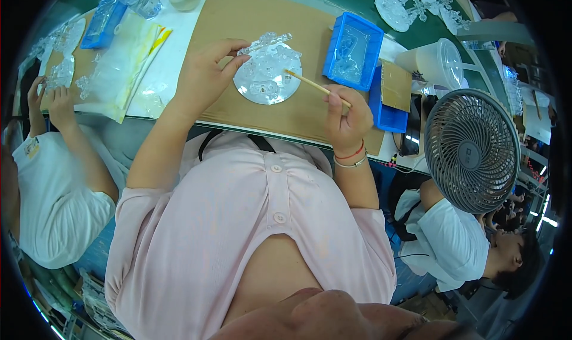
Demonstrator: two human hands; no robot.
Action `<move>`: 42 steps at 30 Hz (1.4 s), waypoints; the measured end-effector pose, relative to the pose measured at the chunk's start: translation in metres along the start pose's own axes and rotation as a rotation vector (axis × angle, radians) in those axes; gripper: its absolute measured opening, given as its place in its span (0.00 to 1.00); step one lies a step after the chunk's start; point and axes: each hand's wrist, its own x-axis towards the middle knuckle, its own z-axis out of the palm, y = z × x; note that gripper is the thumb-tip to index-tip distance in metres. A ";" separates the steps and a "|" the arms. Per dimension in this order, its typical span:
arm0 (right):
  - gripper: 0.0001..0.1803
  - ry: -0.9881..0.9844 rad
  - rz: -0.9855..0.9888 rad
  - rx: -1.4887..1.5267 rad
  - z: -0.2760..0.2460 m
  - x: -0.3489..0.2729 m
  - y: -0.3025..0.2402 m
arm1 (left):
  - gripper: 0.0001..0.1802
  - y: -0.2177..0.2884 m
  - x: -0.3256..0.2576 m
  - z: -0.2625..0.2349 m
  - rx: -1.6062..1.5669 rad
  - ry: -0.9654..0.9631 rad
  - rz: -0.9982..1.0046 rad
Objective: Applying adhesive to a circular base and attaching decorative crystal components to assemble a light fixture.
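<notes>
A round, shiny disc [280,94] lies on the brown cardboard sheet in front of me, covered with clear, glassy pieces [271,63]. With thumb and fingers, my left hand [217,66] pinches a clear piece at the disc's upper left edge; its exact shape is hard to make out. My right hand [347,115] is closed around a thin wooden stick [313,85], held like a pen. The stick's darker tip reaches the clear pieces on the disc's right side; whether it touches them I cannot tell.
Right of the disc stands a blue tray [356,51] with clear contents. Beyond it are another blue bin [390,118], a clear tub [438,64] and a grey fan [472,152]. Plastic bags [122,66] lie to the left. Co-workers sit at both sides.
</notes>
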 end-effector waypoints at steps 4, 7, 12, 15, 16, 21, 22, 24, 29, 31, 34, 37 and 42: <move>0.04 -0.048 -0.032 -0.070 0.010 0.002 0.000 | 0.13 -0.001 -0.002 0.003 -0.023 0.037 0.030; 0.04 -0.093 -0.028 -0.085 0.010 0.005 -0.004 | 0.12 -0.003 -0.001 0.004 -0.015 0.044 0.039; 0.04 -0.064 -0.072 -0.111 0.016 0.014 -0.002 | 0.11 -0.001 -0.001 0.002 -0.009 0.036 0.036; 0.04 -0.082 -0.139 -0.147 0.018 0.021 -0.005 | 0.10 -0.003 0.000 0.004 0.008 0.058 0.069; 0.04 -0.106 -0.150 -0.148 0.016 0.022 -0.009 | 0.10 -0.004 0.000 0.004 0.014 0.062 0.079; 0.05 -0.194 -0.032 -0.144 0.009 0.015 -0.015 | 0.10 -0.007 0.000 0.006 0.022 0.101 0.134; 0.06 -0.172 0.025 -0.153 0.008 0.015 -0.014 | 0.10 -0.008 0.000 0.005 0.017 0.111 0.161; 0.08 -0.156 0.077 -0.162 0.010 0.013 -0.013 | 0.09 -0.007 -0.001 0.005 0.011 0.128 0.184; 0.09 -0.096 0.262 0.044 0.017 0.004 -0.006 | 0.08 -0.004 0.000 0.005 0.035 0.102 0.165; 0.09 -0.115 0.240 0.061 0.018 0.003 -0.004 | 0.08 -0.005 0.002 0.005 0.026 0.108 0.176; 0.08 -0.177 0.186 0.095 0.017 0.007 -0.004 | 0.07 -0.006 0.001 0.005 0.022 0.105 0.174; 0.07 -0.273 0.103 0.093 0.018 0.016 -0.007 | 0.07 -0.006 0.001 0.004 0.035 0.095 0.163; 0.07 -0.406 0.067 0.070 0.023 0.039 -0.014 | 0.07 -0.007 0.000 0.005 0.024 0.108 0.173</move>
